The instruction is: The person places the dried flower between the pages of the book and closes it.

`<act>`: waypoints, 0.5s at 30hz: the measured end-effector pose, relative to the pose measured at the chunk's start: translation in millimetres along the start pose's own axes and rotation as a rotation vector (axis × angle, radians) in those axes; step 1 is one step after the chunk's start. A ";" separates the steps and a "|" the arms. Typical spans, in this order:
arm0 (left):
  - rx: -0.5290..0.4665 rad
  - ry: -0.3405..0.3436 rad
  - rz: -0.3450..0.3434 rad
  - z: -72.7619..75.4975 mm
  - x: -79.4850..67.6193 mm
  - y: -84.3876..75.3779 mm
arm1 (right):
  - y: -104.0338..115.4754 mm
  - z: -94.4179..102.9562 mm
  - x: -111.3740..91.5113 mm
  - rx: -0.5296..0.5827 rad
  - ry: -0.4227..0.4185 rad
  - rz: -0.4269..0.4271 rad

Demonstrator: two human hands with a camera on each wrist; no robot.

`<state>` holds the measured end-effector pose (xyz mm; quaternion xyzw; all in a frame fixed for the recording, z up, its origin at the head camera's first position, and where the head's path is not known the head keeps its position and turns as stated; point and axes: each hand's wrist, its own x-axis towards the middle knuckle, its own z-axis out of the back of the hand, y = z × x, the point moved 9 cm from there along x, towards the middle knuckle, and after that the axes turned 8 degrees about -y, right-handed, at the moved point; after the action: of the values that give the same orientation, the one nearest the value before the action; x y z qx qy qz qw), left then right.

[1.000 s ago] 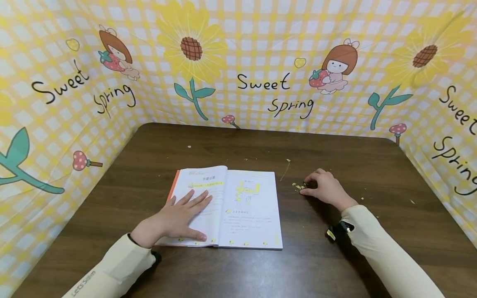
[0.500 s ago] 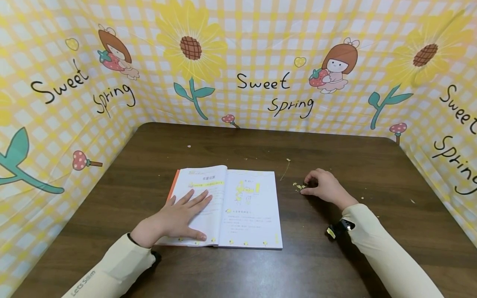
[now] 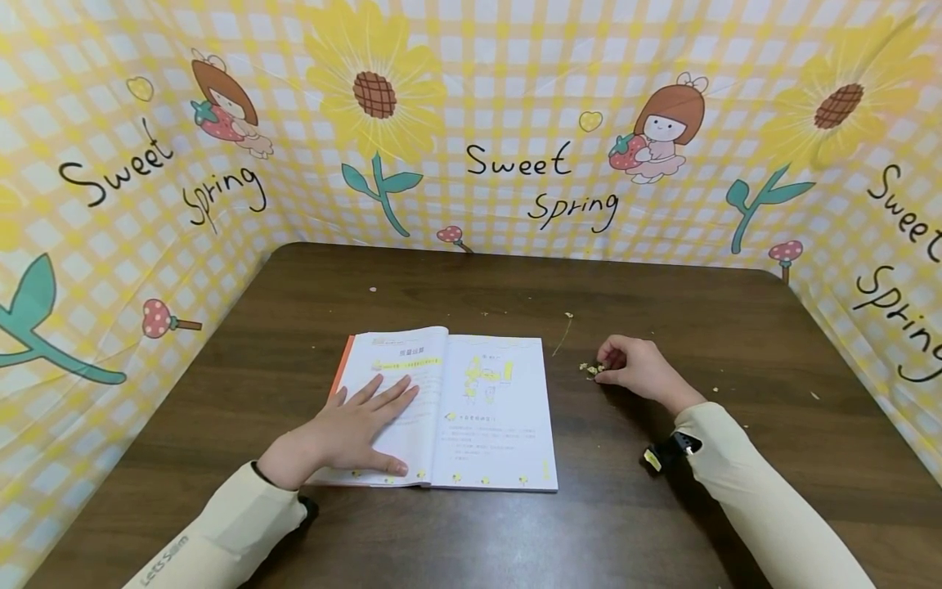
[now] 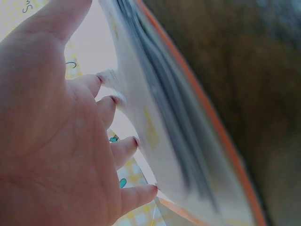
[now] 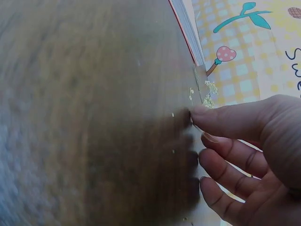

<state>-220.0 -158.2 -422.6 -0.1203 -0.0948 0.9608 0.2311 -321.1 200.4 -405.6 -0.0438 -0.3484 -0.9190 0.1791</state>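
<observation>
An open book (image 3: 493, 442) lies on the dark wooden table. My left hand (image 3: 361, 429) rests on its left page, fingers spread and straight; the left wrist view shows the fingertips touching the paper and the page edges (image 4: 155, 94) beside them. To the right of the book, my right hand (image 3: 636, 368) is low over the table, thumb and index finger pinching a small dried flower sprig (image 3: 589, 370). Its pale yellow blossoms (image 5: 209, 94) stick out past the fingertips in the right wrist view. The other right fingers are bent, and the pinched part is mostly hidden.
A thin dried flower stem (image 3: 563, 335) lies between the book and the right hand. Small pale crumbs, such as a petal (image 3: 373, 289), are scattered over the table (image 3: 456, 540). A yellow checked cloth (image 3: 515, 98) rises behind and at both sides.
The right fingertips have drawn closer together, and the yellow blossoms have shifted slightly, looking more bunched at them. The left hand and the book stay where they were.
</observation>
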 end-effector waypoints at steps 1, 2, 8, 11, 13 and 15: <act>-0.002 0.000 -0.001 -0.1 0.1 0.1 | 0.3 0.0 0.0 0.009 0.001 0.000; -0.003 -0.001 -0.002 -0.1 0.2 0.1 | 0.6 0.0 0.1 0.018 0.002 0.001; -0.004 -0.005 -0.002 -0.1 0.4 0.6 | 0.8 0.8 -0.4 0.042 0.000 0.010; -0.004 -0.006 -0.002 -0.3 0.5 0.9 | 1.0 1.7 -0.6 0.055 -0.003 0.007; -0.002 -0.006 -0.003 -0.5 0.6 1.3 | 1.2 1.9 -0.4 0.075 0.001 -0.003; -0.001 -0.007 -0.004 -0.6 0.8 1.6 | 1.5 1.8 -0.3 0.103 0.007 -0.024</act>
<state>-221.1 -159.2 -423.7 -0.1168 -0.0962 0.9607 0.2328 -320.4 200.7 -403.4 -0.0269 -0.3949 -0.9022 0.1713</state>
